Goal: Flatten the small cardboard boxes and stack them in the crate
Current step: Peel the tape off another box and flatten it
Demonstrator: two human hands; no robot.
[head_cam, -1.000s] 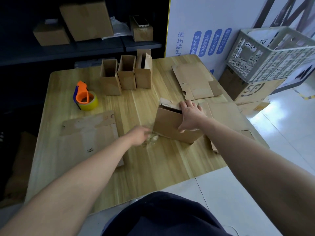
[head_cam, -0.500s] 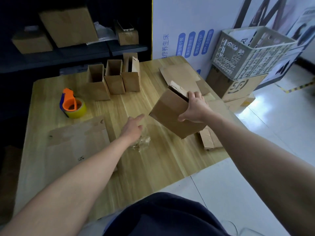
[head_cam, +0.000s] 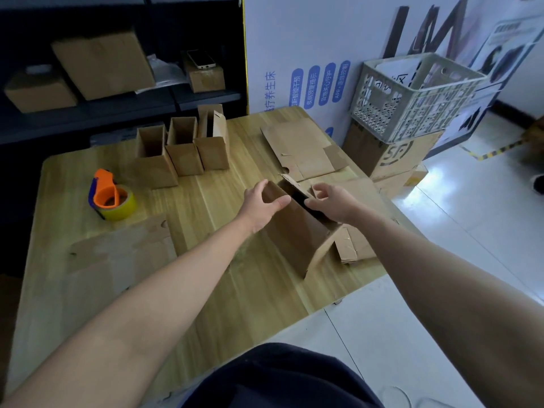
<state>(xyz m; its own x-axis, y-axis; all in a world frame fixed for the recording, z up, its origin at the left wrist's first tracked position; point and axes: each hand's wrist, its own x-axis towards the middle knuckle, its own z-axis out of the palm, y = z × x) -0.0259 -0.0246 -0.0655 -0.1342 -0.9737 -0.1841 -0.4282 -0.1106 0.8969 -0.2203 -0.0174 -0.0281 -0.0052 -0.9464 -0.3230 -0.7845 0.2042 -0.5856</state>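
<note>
Box [head_cam: 297,231]: small, brown, not yet flattened. It is tilted with its open mouth toward me and its lower end near the right edge of the surface [head_cam: 206,290]. I cannot tell whether that end rests on the wood or hangs just above it.
Change: a second ago my right hand alone held it down on the surface. It has since come up, and my left hand has left the wood to join it.
Left hand [head_cam: 260,201]: fingers and thumb curled round the left wall at the mouth.
Right hand [head_cam: 329,200]: pinching the right wall at the mouth.
Hands together: apart, one on each side of the opening, both clamped on the same box.
Meaning: in my judgement the two-sided hold sets up the collapse, and flattening has not begun.
Upright boxes [head_cam: 182,148]: three in a row at the far edge, untouched.
Flattened pieces [head_cam: 356,245]: at the right edge just beside the held box, not yet stacked away.
Crate [head_cam: 412,98]: off the surface beyond its far right corner, on a carton [head_cam: 391,154]. Whether it holds any cardboard I cannot tell.
</note>
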